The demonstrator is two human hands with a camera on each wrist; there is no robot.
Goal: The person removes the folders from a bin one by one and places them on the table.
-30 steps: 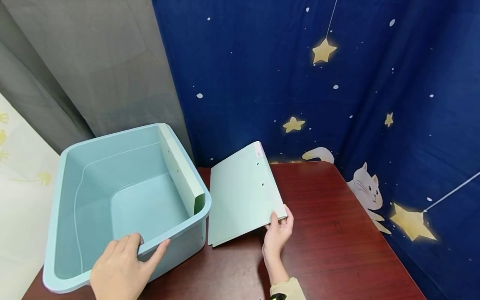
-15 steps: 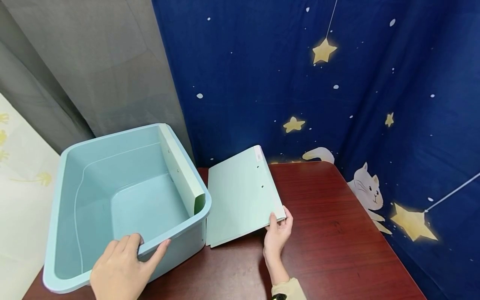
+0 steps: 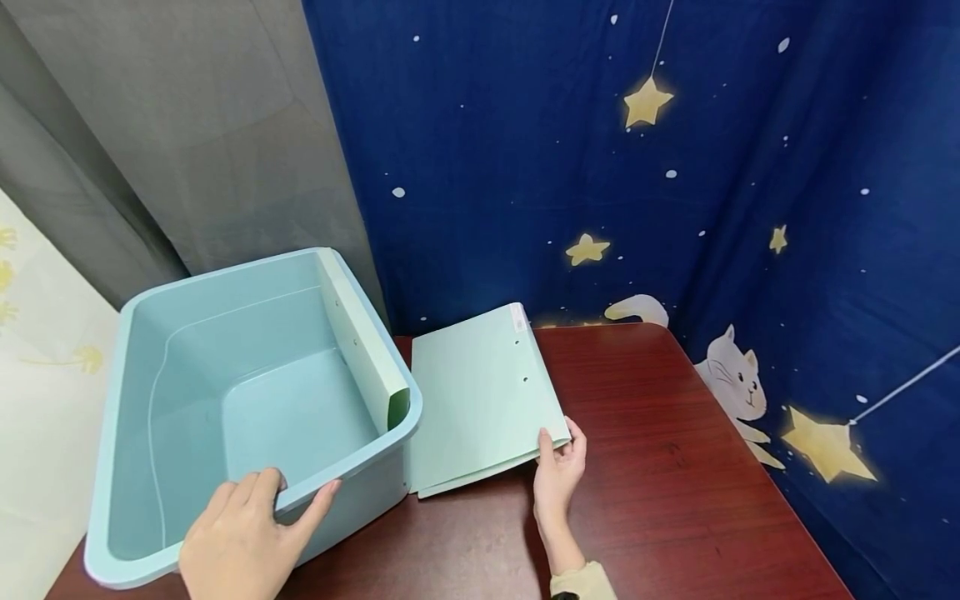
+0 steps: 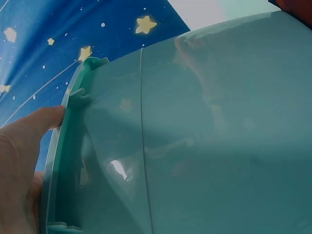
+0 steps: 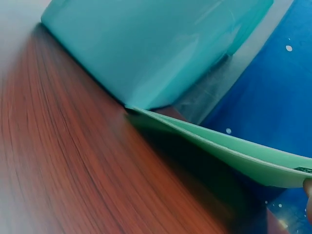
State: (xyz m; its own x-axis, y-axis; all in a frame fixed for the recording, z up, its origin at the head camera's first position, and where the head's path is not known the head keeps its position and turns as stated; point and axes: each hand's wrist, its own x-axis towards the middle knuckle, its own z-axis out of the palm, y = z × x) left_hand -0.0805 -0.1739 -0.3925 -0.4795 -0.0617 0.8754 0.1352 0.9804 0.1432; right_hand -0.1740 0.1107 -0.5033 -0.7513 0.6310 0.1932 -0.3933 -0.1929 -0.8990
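A light blue plastic bin (image 3: 150,333) sits on the left of a dark red wooden table (image 3: 660,467). My left hand (image 3: 243,533) grips its near rim, fingers curled inside and thumb along the outer wall (image 4: 204,146). A pale green folder (image 3: 480,392) lies tilted beside the bin, its left edge on the table against the bin wall. My right hand (image 3: 558,462) pinches its near right corner, holding that side a little above the wood; the folder's underside (image 5: 229,148) shows in the right wrist view. Another pale green folder (image 3: 360,342) stands inside the bin against its right wall.
A dark blue starry cloth (image 3: 675,167) with a white cat hangs close behind and to the right of the table. A grey curtain (image 3: 187,125) hangs behind the bin. Bare wood (image 5: 73,170) lies to the right of the folder.
The folder in my right hand has dropped lower and flatter toward the table, its far edge sinking. My left hand stays on the bin's rim.
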